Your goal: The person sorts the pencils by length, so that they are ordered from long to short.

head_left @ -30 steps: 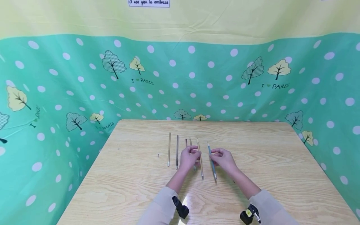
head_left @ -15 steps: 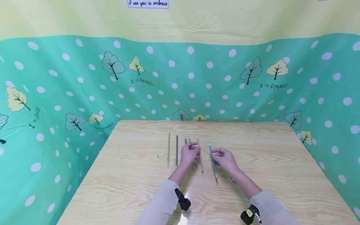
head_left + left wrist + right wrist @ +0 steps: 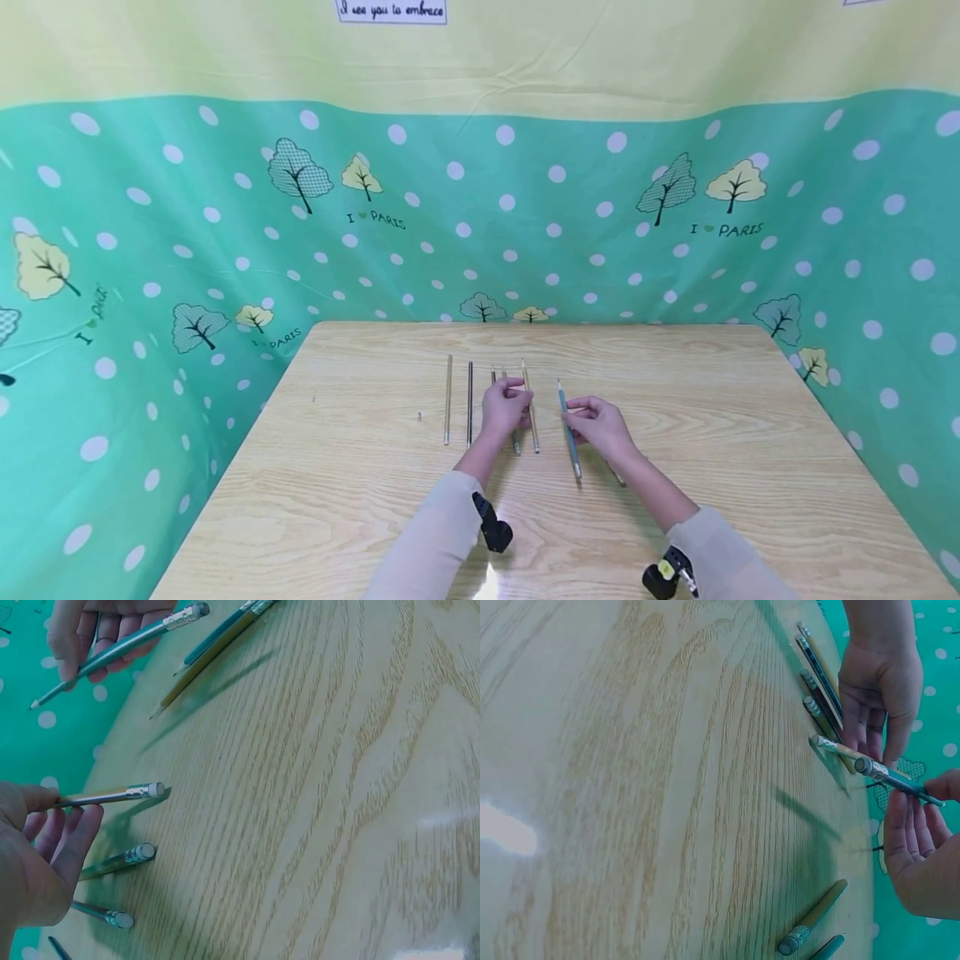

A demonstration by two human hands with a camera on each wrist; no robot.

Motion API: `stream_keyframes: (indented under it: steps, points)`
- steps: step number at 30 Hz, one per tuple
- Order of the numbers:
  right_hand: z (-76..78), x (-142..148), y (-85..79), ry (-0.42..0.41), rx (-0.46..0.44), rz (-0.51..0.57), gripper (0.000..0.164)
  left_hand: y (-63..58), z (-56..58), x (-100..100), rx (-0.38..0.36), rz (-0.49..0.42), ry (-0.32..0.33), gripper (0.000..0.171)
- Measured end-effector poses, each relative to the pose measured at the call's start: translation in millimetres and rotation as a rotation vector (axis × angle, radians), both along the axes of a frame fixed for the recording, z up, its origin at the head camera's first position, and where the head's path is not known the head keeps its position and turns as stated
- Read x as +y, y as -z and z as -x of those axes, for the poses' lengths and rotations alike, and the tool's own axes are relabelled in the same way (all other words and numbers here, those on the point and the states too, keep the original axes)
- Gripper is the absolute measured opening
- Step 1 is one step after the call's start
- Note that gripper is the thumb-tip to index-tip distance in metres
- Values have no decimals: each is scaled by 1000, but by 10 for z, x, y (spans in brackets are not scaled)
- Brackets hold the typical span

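A yellow wood-coloured pencil (image 3: 105,796) is pinched by my left hand (image 3: 504,410), its eraser end toward me. In the right wrist view it is close over the table beside the other pencils. My right hand (image 3: 602,427) pinches a blue pencil (image 3: 573,454) near its middle, held above the table with the sharp tip pointing away. Left of the hands lie a plain wood pencil (image 3: 447,400) and a black pencil (image 3: 470,400). A dark pencil (image 3: 492,374) and a greenish pencil (image 3: 517,443) are partly hidden behind my left hand.
By my right forearm lie a yellow pencil (image 3: 814,919) and a blue-green pencil (image 3: 829,949), mostly covered in the head view. A tiny grey bit (image 3: 419,416) sits left of the row. The wooden table (image 3: 750,433) ends at a green dotted curtain (image 3: 555,217).
My left hand has moved forward with the yellow pencil, bringing it nearer to the row. The right hand with the blue pencil has stayed almost still.
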State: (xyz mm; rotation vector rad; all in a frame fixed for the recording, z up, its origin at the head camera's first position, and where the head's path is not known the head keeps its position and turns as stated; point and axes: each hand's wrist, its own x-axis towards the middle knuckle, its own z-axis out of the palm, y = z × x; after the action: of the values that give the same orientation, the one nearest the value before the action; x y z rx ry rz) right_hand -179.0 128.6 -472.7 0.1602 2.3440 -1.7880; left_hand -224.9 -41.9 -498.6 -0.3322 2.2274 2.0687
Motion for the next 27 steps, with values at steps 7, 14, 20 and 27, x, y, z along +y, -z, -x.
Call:
stream_keyframes:
  steps: [7,14,20,27]
  points:
    - [26,-7,0,17,-4,15,34,30,17,9,-9,47,-22,32]
    - [20,-21,-8,21,-1,20,35,43,48,38,-4,64,-44,32]
    - [13,-20,3,21,1,18,35,36,78,62,-2,77,-48,32]
    - [0,-32,-36,16,-7,34,35,41,89,58,3,111,-50,32]
